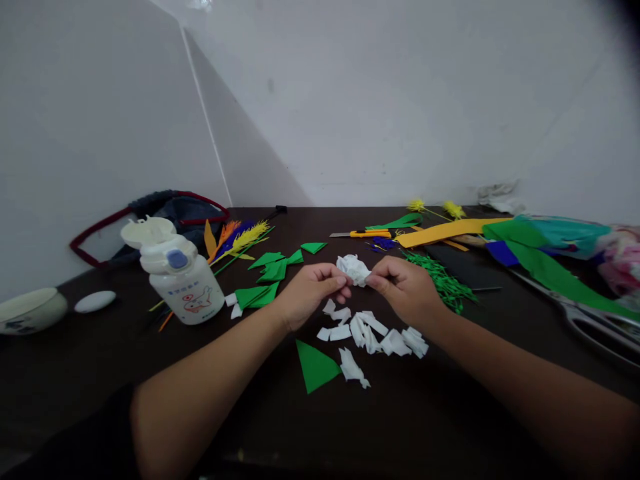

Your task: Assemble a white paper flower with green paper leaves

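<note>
A crumpled piece of white paper is held up between my two hands over the dark table. On its left side my left hand pinches it with thumb and fingers. The fingertips of my right hand grip its lower right edge. Below the hands lie several cut white paper strips. Nearer to me are a torn white piece and a green paper triangle. Folded green paper pieces lie beyond my left hand.
A white bottle with its lid up stands left, near a bowl and a white oval object. A utility knife with blade out lies behind. Scissors, a yellow strip and green stems are right.
</note>
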The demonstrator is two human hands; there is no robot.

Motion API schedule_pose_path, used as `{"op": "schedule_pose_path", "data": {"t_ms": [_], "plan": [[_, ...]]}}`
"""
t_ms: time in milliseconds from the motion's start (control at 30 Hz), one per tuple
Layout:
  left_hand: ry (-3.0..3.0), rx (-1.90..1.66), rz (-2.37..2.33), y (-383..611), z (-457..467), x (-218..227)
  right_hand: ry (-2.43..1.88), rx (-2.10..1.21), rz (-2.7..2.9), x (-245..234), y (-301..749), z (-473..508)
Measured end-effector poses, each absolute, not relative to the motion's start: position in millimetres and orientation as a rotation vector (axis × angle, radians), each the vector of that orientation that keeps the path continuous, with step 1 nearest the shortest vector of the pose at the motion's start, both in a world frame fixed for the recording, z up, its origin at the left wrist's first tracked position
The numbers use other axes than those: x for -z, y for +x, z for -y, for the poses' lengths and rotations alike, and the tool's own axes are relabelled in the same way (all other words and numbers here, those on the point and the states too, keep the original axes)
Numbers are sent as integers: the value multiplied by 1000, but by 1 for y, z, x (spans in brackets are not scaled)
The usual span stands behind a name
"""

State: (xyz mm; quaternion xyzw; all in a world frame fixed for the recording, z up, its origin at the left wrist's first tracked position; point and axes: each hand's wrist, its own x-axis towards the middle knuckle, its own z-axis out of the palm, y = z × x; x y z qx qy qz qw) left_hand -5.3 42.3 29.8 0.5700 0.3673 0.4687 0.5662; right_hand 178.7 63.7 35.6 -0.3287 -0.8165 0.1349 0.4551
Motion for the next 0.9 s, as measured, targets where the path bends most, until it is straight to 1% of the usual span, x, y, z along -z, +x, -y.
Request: {"op": "schedule_pose_path", "data": {"t_ms": [133,200,233,267,367,400,467,567,700,800,900], "plan": [[1483,-1274,-1148,-30,-55,-35,-979,-419,2002,-36,182,-66],[1674,-1207,-1279,-41,-56,-41,-979,-511,2004,-35,183,-67],[1786,-1073,-1322,-45,-55,-46,-969,-552,2005,-35,184,-67],[1921,-868,-1311,-49,-52,-50,-949,-589,2012,-35,184,-67],[2164,-187,-1055,-52,-40,-63,-899,-688,2040,-34,185,-69],[2186,-38,-988,-51,-36,-65,-899,-723,2040,-34,185,-70],[2234,128,-968,-46,-29,-67,-934,-771,2018,-34,184,-70],[2325,272,-1066,-37,-24,-65,-1011,-740,1970,-35,183,-69],[2469,390,-1178,-27,-21,-60,-1049,-585,2010,-37,183,-67],[2502,380,-1124,-26,-21,-57,-1043,-505,1992,-37,186,-68],[2501,359,-984,-30,-23,-55,-1023,-586,1959,-34,187,-71]]}}
